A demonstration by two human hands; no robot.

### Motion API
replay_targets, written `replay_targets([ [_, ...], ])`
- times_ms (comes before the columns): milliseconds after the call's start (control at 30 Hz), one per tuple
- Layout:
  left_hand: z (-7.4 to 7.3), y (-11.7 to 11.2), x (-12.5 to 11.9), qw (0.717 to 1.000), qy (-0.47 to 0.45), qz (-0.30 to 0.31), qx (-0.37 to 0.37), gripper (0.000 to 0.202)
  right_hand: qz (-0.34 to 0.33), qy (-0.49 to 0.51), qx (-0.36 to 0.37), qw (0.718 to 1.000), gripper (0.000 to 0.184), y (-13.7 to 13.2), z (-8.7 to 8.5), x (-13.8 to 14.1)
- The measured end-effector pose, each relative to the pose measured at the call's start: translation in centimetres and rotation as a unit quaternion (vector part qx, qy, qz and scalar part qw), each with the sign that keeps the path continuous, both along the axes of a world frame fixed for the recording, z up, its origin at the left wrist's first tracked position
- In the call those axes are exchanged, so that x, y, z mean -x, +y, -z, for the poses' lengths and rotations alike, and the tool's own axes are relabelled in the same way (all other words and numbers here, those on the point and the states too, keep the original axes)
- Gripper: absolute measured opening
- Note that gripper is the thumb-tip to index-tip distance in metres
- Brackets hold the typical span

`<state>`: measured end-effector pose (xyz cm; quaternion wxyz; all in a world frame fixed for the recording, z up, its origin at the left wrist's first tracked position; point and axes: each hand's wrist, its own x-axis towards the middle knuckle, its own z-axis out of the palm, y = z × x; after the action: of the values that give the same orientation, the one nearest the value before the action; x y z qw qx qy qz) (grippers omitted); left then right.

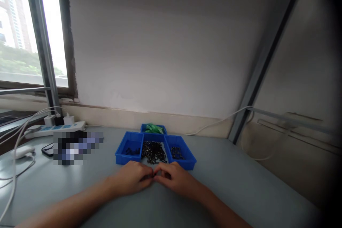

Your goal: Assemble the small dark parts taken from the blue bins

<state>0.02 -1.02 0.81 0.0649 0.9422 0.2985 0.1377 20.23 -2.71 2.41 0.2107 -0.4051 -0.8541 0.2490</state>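
My left hand [133,178] and my right hand [173,177] rest on the grey table [240,185], their fingertips pinched together and touching in front of the blue trays. Whatever is between the fingertips is too small to name. Just beyond them stand three blue trays side by side: the left tray [128,148] holds a few dark small parts, the middle tray [154,150] a heap of small dark parts, the right tray [179,153] a few more. Behind these, a fourth blue tray [153,128] contains green items.
A white power strip [53,129] with plugs and white cables lies at the back left under the window. A blurred patch [76,146] covers something on the table left of the trays. A slanted metal post [251,96] stands at the right.
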Motion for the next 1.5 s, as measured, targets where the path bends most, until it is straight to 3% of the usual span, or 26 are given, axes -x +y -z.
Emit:
replay_targets([
  [133, -0.5, 0.0, 0.2, 1.000, -0.016, -0.006, -0.015, 0.024, 0.031, -0.044, -0.051, 0.997, 0.018, 0.3, -0.4, -0.4],
  [300, -0.9, -0.2, 0.3, 0.999, -0.017, 0.001, -0.034, 0.019, 0.016, -0.085, -0.023, 0.996, 0.017, 0.0, -0.3, -0.2],
  [533, -0.8, -0.8, 0.0, 0.997, 0.006, 0.071, -0.035, 0.015, -0.002, -0.131, -0.055, 0.990, 0.012, -0.3, 0.9, 0.2],
  [800, -1.3, -0.3, 0.4, 0.999, 0.002, -0.001, -0.042, 0.017, 0.041, -0.080, -0.027, 0.996, 0.016, -0.1, -0.4, -0.1],
  [1033, -0.8, -0.3, 0.1, 1.000, 0.010, 0.015, -0.013, 0.018, 0.003, -0.011, 0.009, 1.000, 0.018, -0.3, -0.3, -0.1],
  [1200, -1.4, -0.2, 0.4, 0.999, -0.033, 0.030, -0.025, 0.021, 0.039, -0.015, -0.041, 0.998, 0.022, 0.2, -0.5, -0.5],
  [1333, -2.1, 0.9, 1.1, 0.989, -0.063, -0.088, -0.102, 0.019, 0.053, -0.062, -0.087, 0.993, 0.019, 0.3, -0.1, -0.3],
  [1500, -2.2, 2.9, 2.5, 0.960, -0.006, -0.244, -0.141, 0.021, 0.036, -0.085, -0.066, 0.994, 0.031, 0.3, 0.9, -0.2],
])
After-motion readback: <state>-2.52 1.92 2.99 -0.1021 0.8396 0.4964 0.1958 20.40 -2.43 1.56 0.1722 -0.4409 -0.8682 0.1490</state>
